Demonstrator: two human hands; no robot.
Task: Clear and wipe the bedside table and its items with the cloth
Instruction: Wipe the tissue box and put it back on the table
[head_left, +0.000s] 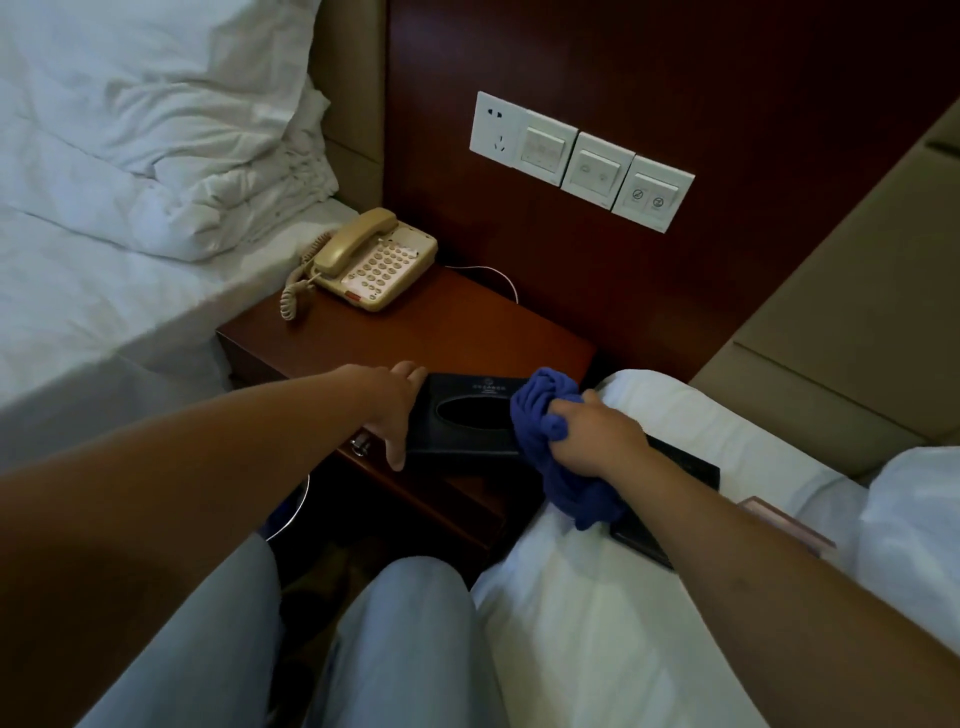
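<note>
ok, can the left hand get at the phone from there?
Probably yes. The left hand holds the tissue box, but bare tabletop lies between it and the phone.

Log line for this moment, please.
left hand: holds tissue box | right hand: grips blue cloth at box | phone: on bedside table

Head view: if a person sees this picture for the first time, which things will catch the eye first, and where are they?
The blue cloth stands out, bunched in the right hand at the near right corner of the bedside table. Beside it, the left hand holds the left end of a black tissue box at the table's front edge. A beige telephone sits at the far left corner, below white wall switches.
</note>
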